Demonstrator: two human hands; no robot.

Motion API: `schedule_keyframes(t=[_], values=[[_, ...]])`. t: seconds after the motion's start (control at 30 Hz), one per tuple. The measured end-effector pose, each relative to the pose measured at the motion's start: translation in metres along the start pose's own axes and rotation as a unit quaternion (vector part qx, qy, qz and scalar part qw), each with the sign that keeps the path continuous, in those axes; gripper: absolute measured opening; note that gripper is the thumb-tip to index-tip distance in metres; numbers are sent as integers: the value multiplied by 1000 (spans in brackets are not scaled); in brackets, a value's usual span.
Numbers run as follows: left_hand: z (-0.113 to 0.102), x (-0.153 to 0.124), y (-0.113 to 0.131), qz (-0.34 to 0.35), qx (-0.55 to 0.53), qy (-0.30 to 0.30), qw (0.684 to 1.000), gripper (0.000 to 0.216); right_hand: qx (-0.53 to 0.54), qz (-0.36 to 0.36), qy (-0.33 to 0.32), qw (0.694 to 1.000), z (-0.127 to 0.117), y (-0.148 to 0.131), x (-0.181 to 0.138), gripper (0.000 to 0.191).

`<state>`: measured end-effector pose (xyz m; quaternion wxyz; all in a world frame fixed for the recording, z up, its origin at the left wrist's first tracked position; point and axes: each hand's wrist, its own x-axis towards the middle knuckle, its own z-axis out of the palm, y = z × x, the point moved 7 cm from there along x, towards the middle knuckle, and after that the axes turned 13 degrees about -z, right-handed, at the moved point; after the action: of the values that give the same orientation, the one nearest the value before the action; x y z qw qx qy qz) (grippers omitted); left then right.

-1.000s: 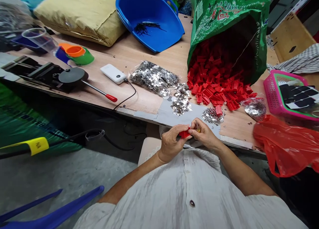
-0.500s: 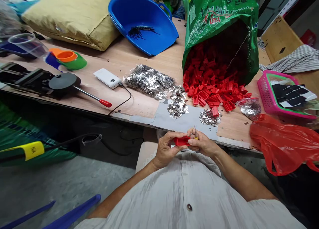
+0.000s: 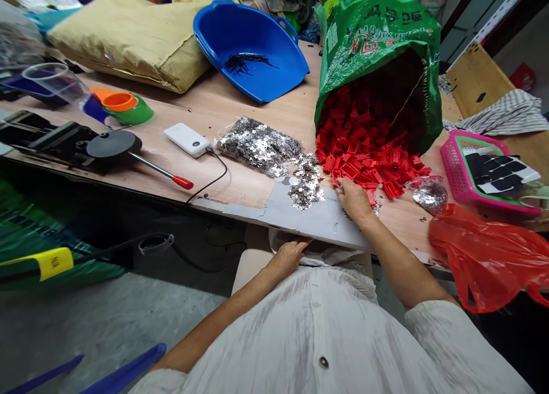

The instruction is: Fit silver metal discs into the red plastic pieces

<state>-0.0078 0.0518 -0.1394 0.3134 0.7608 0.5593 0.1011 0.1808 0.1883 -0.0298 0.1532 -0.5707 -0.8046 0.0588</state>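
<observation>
My right hand point(image 3: 354, 199) reaches over the table's front to the near edge of a heap of red plastic pieces point(image 3: 364, 154). Its fingers are bent together at a red piece, and what they grip is hidden. The heap spills from a green sack point(image 3: 377, 45) lying on its side. Loose silver metal bits point(image 3: 305, 182) lie just left of that hand. My left hand point(image 3: 290, 253) is down below the table edge, fingers stretched out on a white bag point(image 3: 317, 258) in my lap. No red piece shows in it.
On the wooden table point(image 3: 240, 182) lie a clear bag of silver bits point(image 3: 257, 145), a white power bank point(image 3: 187, 139) with cable, a black press with red-tipped lever point(image 3: 115, 145), a blue tub point(image 3: 251, 45), a pink basket point(image 3: 484, 174) and a red plastic bag point(image 3: 489, 251).
Both hands held a red piece together near my chest. Now they have parted: the right hand went forward to the red heap, the left dropped to the white bag.
</observation>
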Motion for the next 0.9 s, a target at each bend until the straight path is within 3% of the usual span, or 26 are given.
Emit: schedule_keyframes(t=[0.17, 0.3, 0.33, 0.4, 0.47, 0.5, 0.63, 0.7, 0.8, 0.9], values=[[-15, -4, 2, -18, -27, 4, 999, 49, 28, -11, 17, 999, -6, -4, 0, 19], [-46, -19, 30, 55, -204, 3, 977, 27, 228, -23, 12, 973, -16, -27, -27, 16], [-56, -22, 37, 67, -246, 27, 967, 25, 293, -19, -5, 956, -16, -37, -36, 18], [-82, -26, 45, 77, -280, 141, 947, 33, 394, -21, -56, 917, -14, -61, -53, 23], [-102, -31, 54, 86, -230, 261, 934, 47, 457, -27, -96, 884, -14, -86, -67, 25], [-108, -31, 59, 93, -198, 294, 931, 48, 478, -28, -107, 871, -14, -95, -71, 25], [-116, -22, 69, 96, -164, 307, 932, 26, 522, -44, -137, 841, -15, -109, -70, 29], [-118, -19, 63, 65, -213, 289, 931, 24, 494, -57, -111, 861, -15, -97, -58, 27], [-114, -15, 48, -18, -355, 226, 907, 27, 330, -53, -5, 942, -17, -63, -33, 15], [-106, -15, 41, -74, -476, 157, 862, 32, 184, -69, -4, 981, -2, -48, -15, 13]])
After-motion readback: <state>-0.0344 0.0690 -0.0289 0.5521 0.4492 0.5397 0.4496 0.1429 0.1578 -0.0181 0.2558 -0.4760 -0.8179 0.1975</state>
